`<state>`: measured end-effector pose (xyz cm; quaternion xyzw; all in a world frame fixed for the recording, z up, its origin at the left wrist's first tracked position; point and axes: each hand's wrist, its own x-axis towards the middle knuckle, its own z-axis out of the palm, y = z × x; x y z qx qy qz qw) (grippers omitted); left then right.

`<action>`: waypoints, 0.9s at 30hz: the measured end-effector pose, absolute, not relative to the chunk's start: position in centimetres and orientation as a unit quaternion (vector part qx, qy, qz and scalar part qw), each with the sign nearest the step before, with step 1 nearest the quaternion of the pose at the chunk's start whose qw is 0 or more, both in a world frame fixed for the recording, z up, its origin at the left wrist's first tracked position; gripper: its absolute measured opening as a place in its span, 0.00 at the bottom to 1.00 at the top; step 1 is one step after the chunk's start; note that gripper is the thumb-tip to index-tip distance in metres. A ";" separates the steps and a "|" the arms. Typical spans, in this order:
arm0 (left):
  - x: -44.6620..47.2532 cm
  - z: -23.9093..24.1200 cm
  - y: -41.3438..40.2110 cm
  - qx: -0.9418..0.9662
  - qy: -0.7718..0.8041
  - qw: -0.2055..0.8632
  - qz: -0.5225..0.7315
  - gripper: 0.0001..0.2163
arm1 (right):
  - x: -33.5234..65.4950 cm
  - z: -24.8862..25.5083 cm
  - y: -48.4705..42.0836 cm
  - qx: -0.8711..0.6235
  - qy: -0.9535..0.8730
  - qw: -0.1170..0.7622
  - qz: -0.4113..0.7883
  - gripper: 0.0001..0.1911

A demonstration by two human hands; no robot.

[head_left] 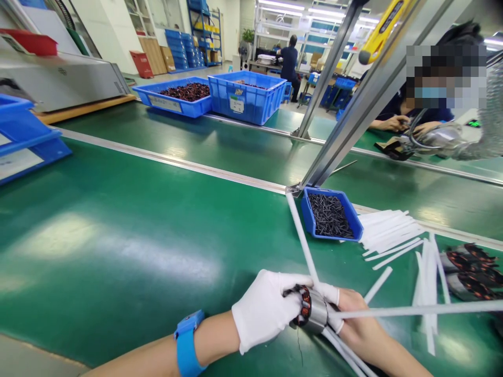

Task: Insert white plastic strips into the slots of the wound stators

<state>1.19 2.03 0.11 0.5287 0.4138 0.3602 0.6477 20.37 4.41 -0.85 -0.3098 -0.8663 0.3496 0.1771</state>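
A motor stator, a steel ring with copper windings and dark wire ends, is held low over the bench between my two hands. My left hand, in a white glove, closes around its winding end. White covers sit on the fingertips of my right hand, which is closed at the stator's other side; part of its grip is hidden. Long white strips radiate from around the stator: one toward the bench divider, one to the right, others down past my right hand. A thin dark wire hangs below the windings.
A blue bin of small black pieces stands ahead. Loose white strips and more stators lie right. Larger blue bins stand beyond the divider. A metal post rises ahead; a person works at right.
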 end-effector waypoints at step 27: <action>2.4 0.4 3.3 0.545 0.362 0.707 0.269 0.24 | 20.1 2.2 4.4 -0.343 -0.847 0.363 0.182 0.08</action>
